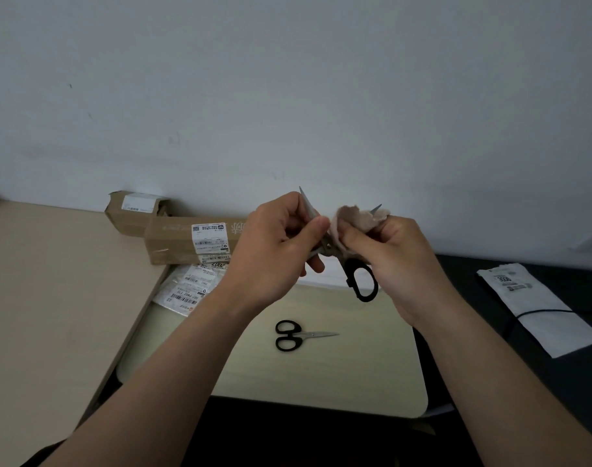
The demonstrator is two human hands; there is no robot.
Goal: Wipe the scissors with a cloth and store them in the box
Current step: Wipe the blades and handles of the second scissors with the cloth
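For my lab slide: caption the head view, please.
Left hand grips one blade of open large scissors, right hand holds a cloth round the other; small scissors lie on the table.

Most of the scissors [348,271] is out of sight: the cloth [352,219] pinched in the right hand [395,257] wraps one blade, only its tip showing, and the left hand [274,251] covers the other blade's lower part and the second handle loop. The far box [126,214] sits partly behind the near box [173,241]. Print on their labels and on the white bag [537,308] is too small to read. Both forearms run off the bottom edge.
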